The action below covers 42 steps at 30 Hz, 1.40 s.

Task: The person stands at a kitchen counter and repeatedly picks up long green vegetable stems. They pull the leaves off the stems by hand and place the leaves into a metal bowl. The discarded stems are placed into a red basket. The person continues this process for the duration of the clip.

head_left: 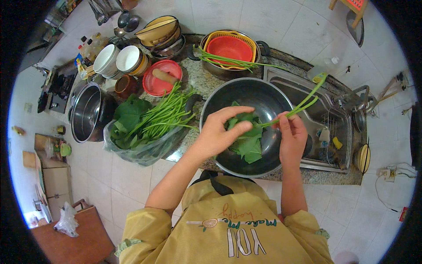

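Note:
A large metal bowl (206, 103) stands in front of me at the edge of the counter. Green leaves (250, 147) lie in it. Over the bowl, my right hand (292, 138) pinches a few long green leaf stems (303, 103) that slant up to the right, their lower ends reaching toward the leaves. Above the bowl's left side, my left hand (223, 132) has thumb and forefinger spread beside the leaves; its other fingers are partly hidden. To the left, a clear plastic bag (149, 152) holds more leafy greens (165, 110) with long stems.
A metal sink (323, 119) with a faucet (360, 101) adjoins the bowl on the right. Behind it sits a pot with a red basket (231, 48), stems (239, 61) lying across it. A deep pot (85, 112), white bowls (128, 58) and a pink plate (151, 86) are at the left.

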Tool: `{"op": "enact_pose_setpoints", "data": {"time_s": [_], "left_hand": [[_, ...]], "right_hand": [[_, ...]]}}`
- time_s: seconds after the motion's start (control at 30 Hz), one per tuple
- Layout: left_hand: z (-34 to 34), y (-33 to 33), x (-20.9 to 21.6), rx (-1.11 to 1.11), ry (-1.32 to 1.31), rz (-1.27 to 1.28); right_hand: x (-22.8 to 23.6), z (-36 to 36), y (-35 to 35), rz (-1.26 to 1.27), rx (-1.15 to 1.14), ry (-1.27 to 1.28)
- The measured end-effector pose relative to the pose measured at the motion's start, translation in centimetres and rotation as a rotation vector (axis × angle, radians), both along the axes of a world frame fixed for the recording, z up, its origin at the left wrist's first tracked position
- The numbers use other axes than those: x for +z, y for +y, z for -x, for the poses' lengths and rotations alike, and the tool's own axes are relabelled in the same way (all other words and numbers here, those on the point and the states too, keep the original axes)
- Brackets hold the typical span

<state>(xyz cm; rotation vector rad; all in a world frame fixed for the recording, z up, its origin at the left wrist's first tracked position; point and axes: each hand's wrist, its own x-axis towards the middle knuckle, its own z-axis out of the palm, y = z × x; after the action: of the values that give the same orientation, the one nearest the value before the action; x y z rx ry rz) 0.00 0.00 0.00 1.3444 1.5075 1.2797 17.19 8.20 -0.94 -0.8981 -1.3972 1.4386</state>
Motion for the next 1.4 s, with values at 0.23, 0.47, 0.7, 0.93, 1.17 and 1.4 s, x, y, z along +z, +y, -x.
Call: {"op": "enact_pose_setpoints", "data": {"time_s": [0.23, 0.47, 0.7, 0.93, 1.17, 1.4], "left_hand": [[-1.3, -0.4, -0.5, 0.086, 0.29, -0.139], [-2.0, -0.2, -1.4, 0.077, 0.085, 0.066], [-2.5, -0.2, -1.5, 0.111, 0.05, 0.123], [-2.3, 0.1, -2.3, 0.045, -0.203, 0.128], [-2.2, 0.1, -3.4, -0.018, -0.638, 0.17], [-2.1, 0.2, -3.4, 0.011, -0.995, 0.278]], "right_hand": [[-0.3, 0.8, -0.4, 0.051, 0.02, 0.11], [-0.5, 0.4, -0.7, 0.065, 0.016, 0.133], [-0.5, 0.0, -0.4, 0.053, -0.003, 0.122], [-0.6, -0.3, -0.3, 0.061, -0.017, 0.122], [-0.4, -0.2, -0.6, 0.039, -0.006, 0.112], [-0.1, 0.1, -1.3, -0.051, 0.024, -0.001]]}}
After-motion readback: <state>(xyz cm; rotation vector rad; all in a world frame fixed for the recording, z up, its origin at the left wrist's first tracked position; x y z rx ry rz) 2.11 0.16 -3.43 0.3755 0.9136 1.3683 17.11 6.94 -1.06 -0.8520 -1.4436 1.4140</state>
